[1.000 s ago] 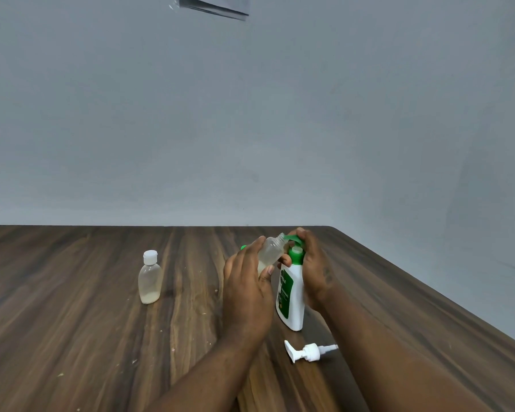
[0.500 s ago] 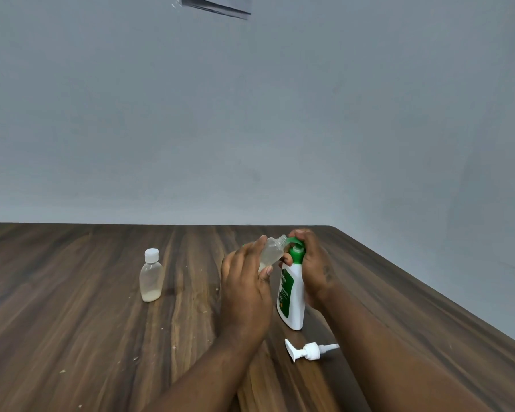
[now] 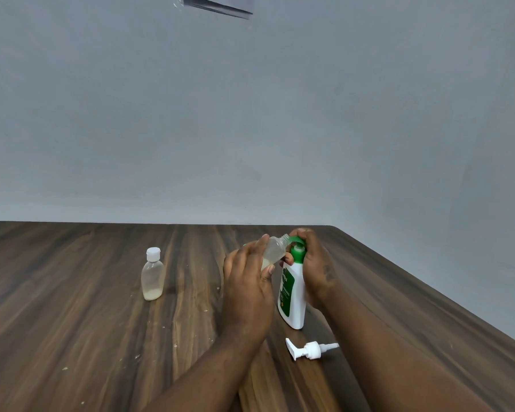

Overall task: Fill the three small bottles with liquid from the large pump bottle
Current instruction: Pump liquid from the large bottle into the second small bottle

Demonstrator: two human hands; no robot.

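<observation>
The large white bottle (image 3: 293, 298) with a green label and green pump top stands on the wooden table (image 3: 72, 307). My right hand (image 3: 315, 263) wraps around its neck and green pump. My left hand (image 3: 247, 281) holds a small clear uncapped bottle (image 3: 275, 249), tilted with its open neck under the green spout; a little pale liquid sits in it. A second small bottle (image 3: 152, 275) with a white cap stands upright to the left, with some pale liquid at its bottom. A third small bottle is not visible.
A loose white pump head (image 3: 308, 349) lies on the table in front of the large bottle. The table's right edge runs diagonally close to my right arm. A grey wall stands behind the table. Small crumbs dot the wood.
Both hands and the bottles stay in nearly the same place; the tilted small bottle remains at the green spout.
</observation>
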